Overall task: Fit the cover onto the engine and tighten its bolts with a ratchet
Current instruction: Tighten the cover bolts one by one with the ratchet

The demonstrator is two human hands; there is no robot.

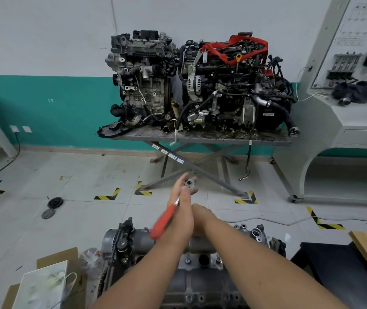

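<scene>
Evidently tightening has not begun: the ratchet (173,210) is raised above the near engine (200,275), its head pinched in the left hand (183,197), the right hand (202,217) alongside with a grip I cannot tell, the cover's seating unclear.

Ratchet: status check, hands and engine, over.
Left hand holds the ratchet raised; right hand open against it. Engine below, untouched. Nothing in the way.
</scene>
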